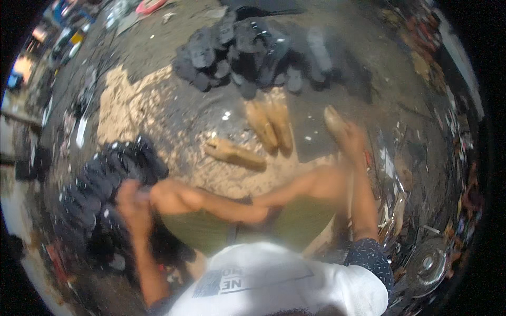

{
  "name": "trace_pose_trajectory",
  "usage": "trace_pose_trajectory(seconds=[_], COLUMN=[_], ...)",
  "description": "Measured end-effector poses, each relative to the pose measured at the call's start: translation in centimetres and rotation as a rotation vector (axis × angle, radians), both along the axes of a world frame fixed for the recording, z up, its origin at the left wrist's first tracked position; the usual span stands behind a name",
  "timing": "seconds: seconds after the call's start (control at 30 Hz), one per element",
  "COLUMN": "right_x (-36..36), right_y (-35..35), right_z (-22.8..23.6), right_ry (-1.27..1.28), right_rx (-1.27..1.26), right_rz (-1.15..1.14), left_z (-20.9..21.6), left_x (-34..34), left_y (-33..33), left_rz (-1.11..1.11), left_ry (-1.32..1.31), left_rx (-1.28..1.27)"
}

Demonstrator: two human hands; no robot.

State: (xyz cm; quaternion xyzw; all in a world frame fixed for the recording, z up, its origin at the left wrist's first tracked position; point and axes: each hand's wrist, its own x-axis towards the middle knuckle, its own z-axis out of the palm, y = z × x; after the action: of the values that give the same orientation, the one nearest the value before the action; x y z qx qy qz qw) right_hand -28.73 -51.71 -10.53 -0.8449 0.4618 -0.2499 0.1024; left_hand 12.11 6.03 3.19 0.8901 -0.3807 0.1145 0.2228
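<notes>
My right hand (354, 142) is closed around the heel end of a tan shoe last (334, 120), whose toe points away from me. Two more tan shoe lasts, one (259, 126) beside the other (281, 124), lie side by side ahead of my legs. Crosswise and nearer to me rests another tan shoe last (234, 154). My left hand (134, 204), smeared by motion, is at the edge of a row of black shoe-shaped pieces (118, 166); its fingers do not show clearly enough to tell whether it holds anything.
A second heap of black shoe-shaped pieces (263, 50) spreads across the far side. Torn brown sheeting (118, 108) covers part of the dark ground. Scraps and litter lie along the right, near a round clear or metallic dish (427, 263). A pinkish-red item (151, 5) sits at the far left.
</notes>
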Motion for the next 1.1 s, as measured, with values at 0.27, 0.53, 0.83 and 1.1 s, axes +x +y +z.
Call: trace_pose_trajectory(seconds=[0.27, 0.53, 0.83, 1.1], right_x=[24.2, 32.2, 17.7, 12.4], right_y=[-3.6, 2.2, 19.6, 31.2], right_z=[-3.7, -3.1, 9.2, 10.4], right_ry=[-0.471, -0.862, -0.728, -0.563], right_rx=[0.590, 0.242, -0.139, 0.244], right_rz=[0.058, -0.249, 0.458, 1.057], left_z=[-4.7, -4.7, 1.7, -2.2], left_x=[-0.5, 1.0, -3.2, -4.3], left_y=[-6.8, -6.8, -24.5, -21.1], left_rz=[0.077, 0.235, -0.299, -0.141], left_ry=[0.494, 0.809, 1.370, 1.215], left_rx=[0.009, -0.025, -0.708, -0.908])
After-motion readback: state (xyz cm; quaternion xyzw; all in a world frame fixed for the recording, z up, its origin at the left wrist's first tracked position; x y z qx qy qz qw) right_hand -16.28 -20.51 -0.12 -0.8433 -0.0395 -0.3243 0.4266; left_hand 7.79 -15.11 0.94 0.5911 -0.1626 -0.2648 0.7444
